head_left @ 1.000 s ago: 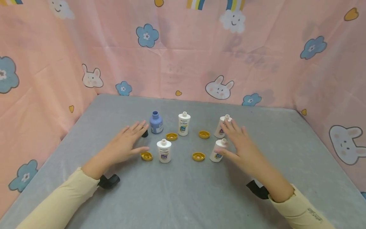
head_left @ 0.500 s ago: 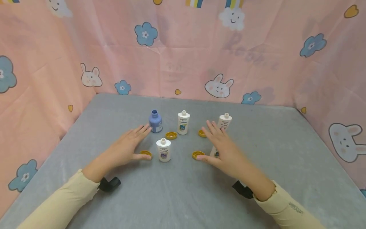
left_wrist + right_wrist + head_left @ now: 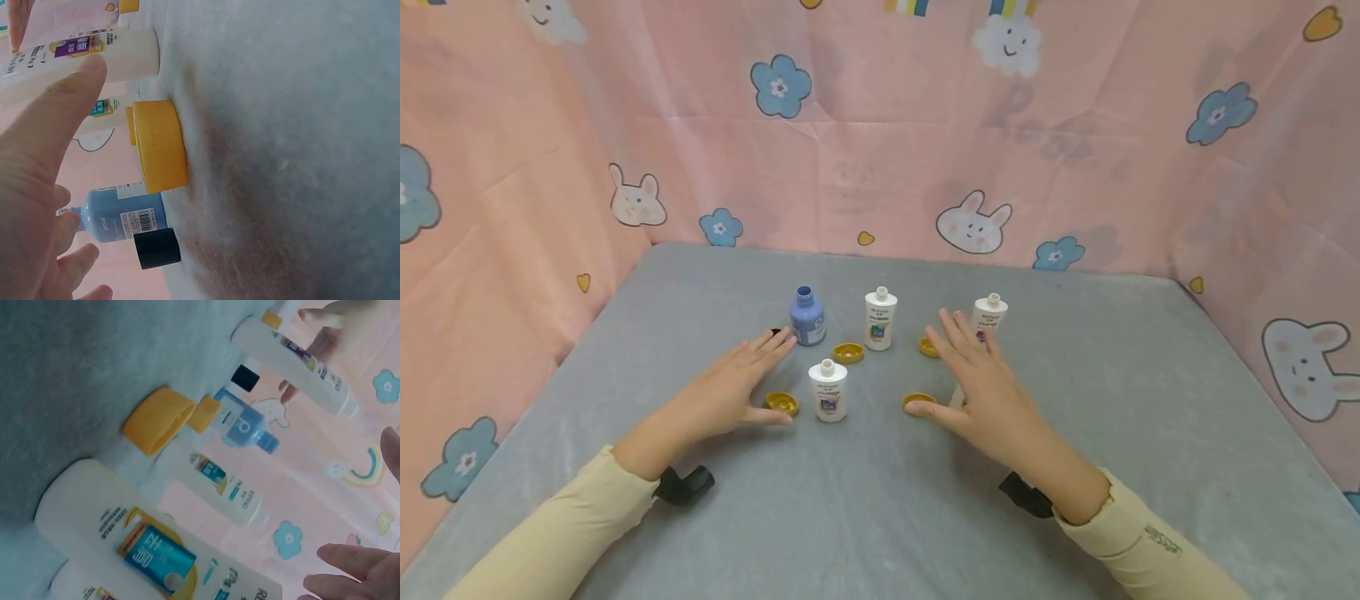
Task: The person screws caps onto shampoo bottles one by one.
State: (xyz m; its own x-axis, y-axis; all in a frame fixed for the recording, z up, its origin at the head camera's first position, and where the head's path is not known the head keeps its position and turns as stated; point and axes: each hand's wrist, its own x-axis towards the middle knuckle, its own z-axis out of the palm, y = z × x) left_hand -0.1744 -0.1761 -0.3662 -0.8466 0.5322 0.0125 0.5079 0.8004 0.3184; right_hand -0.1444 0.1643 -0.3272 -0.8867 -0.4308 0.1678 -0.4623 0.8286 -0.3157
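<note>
My left hand has its fingers straight over the table, holding nothing. Its thumb lies near a yellow cap and an uncapped white bottle; its fingertips reach toward an uncapped blue bottle. A black cap sits before that bottle in the left wrist view. My right hand is spread and holds nothing. It mostly hides a front white bottle in the head view, and its thumb overlaps another yellow cap. Behind its fingers stands one more white bottle.
At the back middle a white bottle stands uncapped beside a yellow cap. Another yellow cap lies by the right fingertips. Grey cloth covers the table, and a pink patterned curtain hangs around its back and sides.
My right hand has moved left and now covers the front right bottle. The left hand has stayed nearly in place. The bottles and caps have not moved.
</note>
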